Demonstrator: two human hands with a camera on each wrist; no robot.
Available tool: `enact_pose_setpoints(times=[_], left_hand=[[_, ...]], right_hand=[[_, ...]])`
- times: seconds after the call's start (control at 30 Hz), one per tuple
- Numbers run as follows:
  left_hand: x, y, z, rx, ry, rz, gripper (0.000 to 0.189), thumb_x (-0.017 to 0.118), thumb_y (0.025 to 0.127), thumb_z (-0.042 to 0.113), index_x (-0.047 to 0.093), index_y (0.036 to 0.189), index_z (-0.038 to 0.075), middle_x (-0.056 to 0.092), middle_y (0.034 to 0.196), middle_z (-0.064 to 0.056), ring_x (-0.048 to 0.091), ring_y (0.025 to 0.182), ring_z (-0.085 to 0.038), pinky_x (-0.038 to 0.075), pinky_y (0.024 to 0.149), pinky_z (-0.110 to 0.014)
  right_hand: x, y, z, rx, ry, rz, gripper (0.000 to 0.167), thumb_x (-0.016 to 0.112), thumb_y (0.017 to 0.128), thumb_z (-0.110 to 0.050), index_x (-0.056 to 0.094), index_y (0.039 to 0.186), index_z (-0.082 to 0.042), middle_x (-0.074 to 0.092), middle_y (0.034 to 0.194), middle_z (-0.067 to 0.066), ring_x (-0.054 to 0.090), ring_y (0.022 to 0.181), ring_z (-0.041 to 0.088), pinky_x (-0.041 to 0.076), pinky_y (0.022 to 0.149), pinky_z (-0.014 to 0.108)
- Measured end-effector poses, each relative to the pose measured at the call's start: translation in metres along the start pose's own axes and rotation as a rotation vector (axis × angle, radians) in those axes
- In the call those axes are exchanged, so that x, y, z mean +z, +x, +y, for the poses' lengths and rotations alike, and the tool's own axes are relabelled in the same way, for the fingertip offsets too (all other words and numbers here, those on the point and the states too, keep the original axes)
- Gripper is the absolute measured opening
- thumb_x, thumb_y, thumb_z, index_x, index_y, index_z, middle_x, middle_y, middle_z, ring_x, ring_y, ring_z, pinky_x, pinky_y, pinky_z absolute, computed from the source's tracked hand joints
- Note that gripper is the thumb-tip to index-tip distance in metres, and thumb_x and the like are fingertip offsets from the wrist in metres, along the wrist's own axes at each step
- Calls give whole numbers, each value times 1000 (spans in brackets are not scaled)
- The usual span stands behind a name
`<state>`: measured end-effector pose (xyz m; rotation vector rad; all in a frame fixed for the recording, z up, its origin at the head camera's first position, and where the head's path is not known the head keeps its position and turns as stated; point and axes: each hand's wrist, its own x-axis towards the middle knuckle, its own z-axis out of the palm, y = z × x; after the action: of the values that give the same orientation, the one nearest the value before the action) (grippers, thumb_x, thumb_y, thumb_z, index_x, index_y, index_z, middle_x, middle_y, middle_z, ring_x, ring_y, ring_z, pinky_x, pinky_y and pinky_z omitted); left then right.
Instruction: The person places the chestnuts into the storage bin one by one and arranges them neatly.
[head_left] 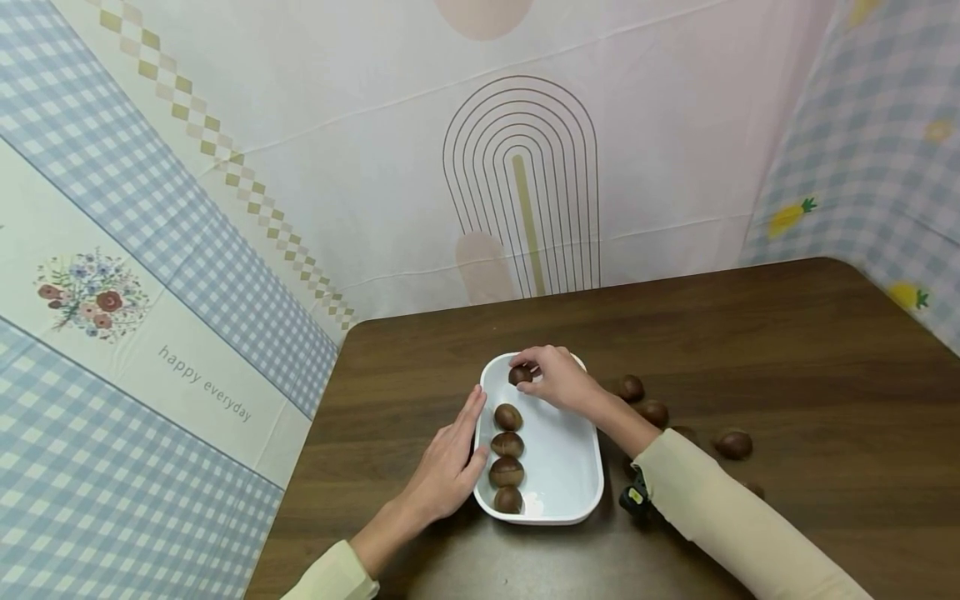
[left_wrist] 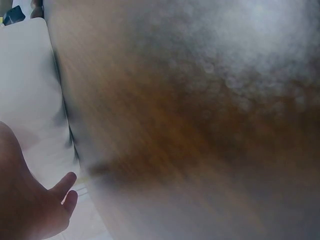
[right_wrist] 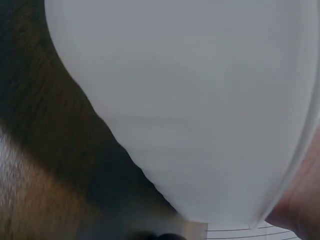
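A white rectangular tray sits on the table. My right hand reaches over its far end and pinches a chestnut between thumb and fingers. Several chestnuts form a row along the tray's left side, toward the near end from the held one. Against the left rim lies my left hand, its fingers straight and the thumb by the row. In the left wrist view, the left hand shows beside the tray's white wall. The tray's outer wall fills much of the right wrist view, hiding the pinched chestnut.
Loose chestnuts are scattered on the brown wooden table to the right of the tray, some partly behind the right forearm. A small black device shows under the right sleeve. Patterned cloth hangs behind the table.
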<state>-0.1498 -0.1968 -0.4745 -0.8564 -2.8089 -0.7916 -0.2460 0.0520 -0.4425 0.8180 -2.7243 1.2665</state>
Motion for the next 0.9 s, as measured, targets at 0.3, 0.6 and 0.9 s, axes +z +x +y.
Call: enact_pose_setpoints(times=[0.3,0.6,0.9], left_hand=[[0,0,-1,-1,-1,2,74,54,104,16,22,171,9,16,178,-3,37,154,-22,40,115,-56],[0,-1,-1,12,2,5,74,53,104,16,22,170,8,17,177,-5,37,154,-23,40,115,-57],[0,0,-1,1,1,2,74,53,103,17,23,170,9,17,178,-4,38,154,-22,40,115,-56]], right_hand=[[11,4,-1,19,-49,-5,31,82,88,-2,77,119,-1,78,110,10,73,101,25,59,91,41],[20,6,-1,4,-69,0,29,85,86,1,78,113,0,78,107,11,72,96,24,59,88,40],[27,9,2,15,-88,-7,27,85,84,2,78,110,1,77,103,10,70,91,22,58,85,39]])
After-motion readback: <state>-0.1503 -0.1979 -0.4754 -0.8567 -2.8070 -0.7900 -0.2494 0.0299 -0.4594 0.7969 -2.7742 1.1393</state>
